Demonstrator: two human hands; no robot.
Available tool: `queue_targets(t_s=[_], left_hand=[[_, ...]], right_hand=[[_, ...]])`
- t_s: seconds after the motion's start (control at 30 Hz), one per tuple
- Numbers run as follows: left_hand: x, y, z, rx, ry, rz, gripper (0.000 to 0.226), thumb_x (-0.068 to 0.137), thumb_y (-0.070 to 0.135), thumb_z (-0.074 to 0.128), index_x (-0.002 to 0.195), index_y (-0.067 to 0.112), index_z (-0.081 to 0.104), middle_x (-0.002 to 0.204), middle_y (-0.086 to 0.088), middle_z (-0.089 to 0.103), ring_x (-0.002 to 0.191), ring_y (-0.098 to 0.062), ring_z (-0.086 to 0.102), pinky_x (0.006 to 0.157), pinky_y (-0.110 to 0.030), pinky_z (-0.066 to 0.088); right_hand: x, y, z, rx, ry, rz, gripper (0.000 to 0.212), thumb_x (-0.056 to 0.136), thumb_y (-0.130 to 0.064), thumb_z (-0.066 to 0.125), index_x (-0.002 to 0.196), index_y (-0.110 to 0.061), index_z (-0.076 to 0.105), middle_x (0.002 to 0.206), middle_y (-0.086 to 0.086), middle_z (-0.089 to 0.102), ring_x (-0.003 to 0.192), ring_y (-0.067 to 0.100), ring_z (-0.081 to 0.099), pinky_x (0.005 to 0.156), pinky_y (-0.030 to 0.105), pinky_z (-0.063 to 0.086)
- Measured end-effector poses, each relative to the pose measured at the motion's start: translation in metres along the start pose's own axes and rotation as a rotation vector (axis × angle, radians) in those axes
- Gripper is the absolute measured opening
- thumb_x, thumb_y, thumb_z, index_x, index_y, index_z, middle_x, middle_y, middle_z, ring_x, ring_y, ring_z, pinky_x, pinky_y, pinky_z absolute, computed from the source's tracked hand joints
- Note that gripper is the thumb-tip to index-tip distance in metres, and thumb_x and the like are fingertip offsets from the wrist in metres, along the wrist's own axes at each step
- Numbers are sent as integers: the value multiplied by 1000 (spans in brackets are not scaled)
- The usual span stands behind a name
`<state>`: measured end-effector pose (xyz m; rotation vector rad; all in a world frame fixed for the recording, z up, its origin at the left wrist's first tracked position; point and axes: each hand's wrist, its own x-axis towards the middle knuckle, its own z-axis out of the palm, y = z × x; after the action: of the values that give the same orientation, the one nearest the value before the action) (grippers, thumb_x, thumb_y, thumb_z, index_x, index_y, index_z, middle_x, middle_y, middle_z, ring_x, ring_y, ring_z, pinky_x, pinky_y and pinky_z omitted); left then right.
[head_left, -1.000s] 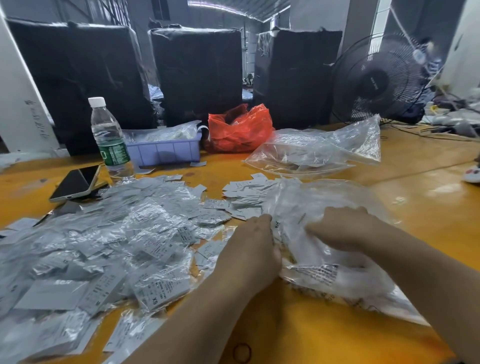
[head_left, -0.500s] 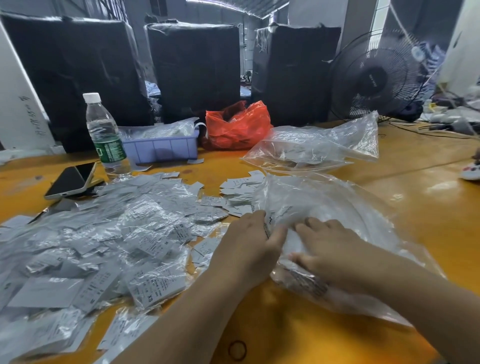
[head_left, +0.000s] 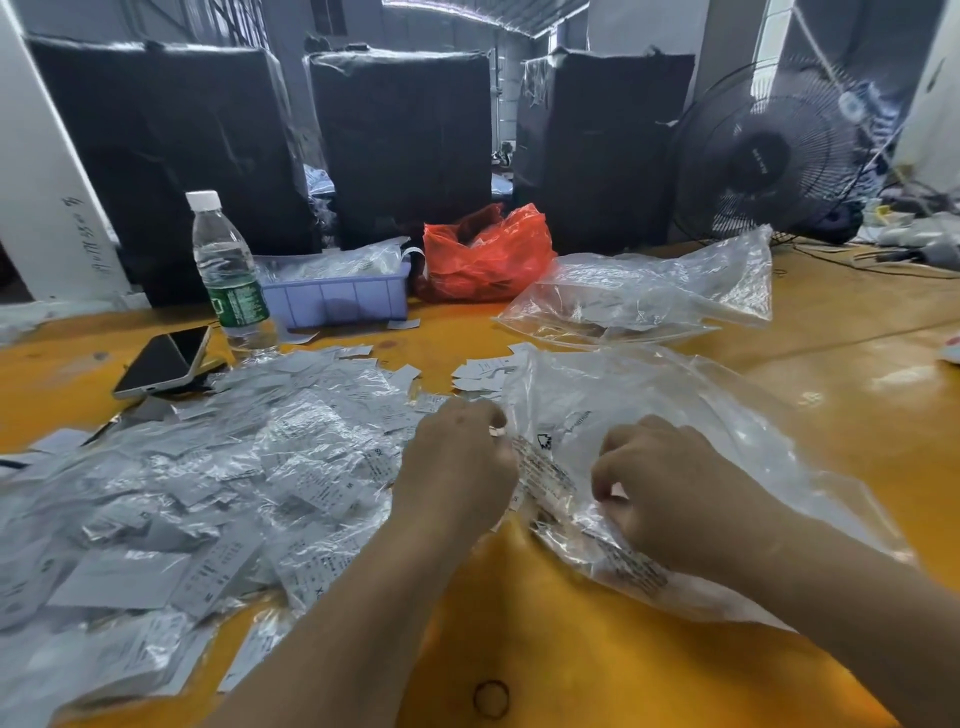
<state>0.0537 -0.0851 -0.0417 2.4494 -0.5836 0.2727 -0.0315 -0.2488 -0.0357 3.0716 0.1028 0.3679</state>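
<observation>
A: Pos. of bag?
B: Bag (head_left: 675, 405), clear film, lies on table (head_left: 571, 665), right of ctr, close to the person. Printed strip runs along its near-left edge, btwn the two hands. Film is crumpled and puffed up on the far side.

A: Left hand?
B: Left hand (head_left: 457, 467): back toward camera, fingers curled in, pinching bag at its left edge beside the printed strip. Narrow grip.

A: Right hand?
B: Right hand (head_left: 670, 493): on top of bag, fingers curled, thumb and fingers gathering a fold of film. Narrow grip, holding bag. Hands are near each other, not touching.

A: Contents of bag?
B: Cannot tell; glare on film.

A: Left side of table?
B: Packet pile (head_left: 208, 493): small clear packets w/ white printed tags, covers the table left of the left hand and reaches up to it. Loose tags (head_left: 483, 371) lie just beyond the left hand, at the bag's far-left corner. Phone (head_left: 163, 358) lies face up at the pile's far edge. Bottle (head_left: 228, 270) stands upright just beside it, cap on.

A: Rear?
B: Tray (head_left: 337, 296), blue, right of bottle, w/ more clear film inside. Red bag (head_left: 483, 254) just beside tray's right end. Second bag (head_left: 649, 296), clear, lies beyond the bag, apart from it. Fan (head_left: 769, 150) stands far right, behind second bag.
</observation>
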Motion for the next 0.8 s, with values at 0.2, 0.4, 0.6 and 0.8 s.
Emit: queue_targets(t_s=[0.2,0.4,0.6,0.8], left_hand=[[24,-11,-16,117,-109,-81,30,94,11,48,118,21,63,121,-2,60,101,-22,56,87,-40,52],[40,-8,1,223,-292,14,30,91,36,52,117,22,59,120,-2,60,107,-25,54,89,-44,50],[57,-17,10,465,-342,120,27,88,31,56,115,27,59,119,-2,54,113,-27,48,87,-38,39],[66,-22,15,418,-221,142,32,95,39,49,117,20,62,120,-3,56,112,-25,49,93,-39,42]], right_hand=[[10,-1,-19,193,183,8,15,92,-23,53,87,-25,67,85,-10,59,82,14,53,79,35,46],[22,-36,-36,724,310,19,15,91,-11,58,80,-21,58,64,-3,61,49,6,51,50,29,46],[26,-52,-5,803,-36,59,20,85,-7,58,91,-25,61,77,-2,63,67,14,63,61,34,54],[41,-36,17,672,-16,178,24,86,-22,66,105,-28,53,89,-8,54,78,9,54,64,26,44]])
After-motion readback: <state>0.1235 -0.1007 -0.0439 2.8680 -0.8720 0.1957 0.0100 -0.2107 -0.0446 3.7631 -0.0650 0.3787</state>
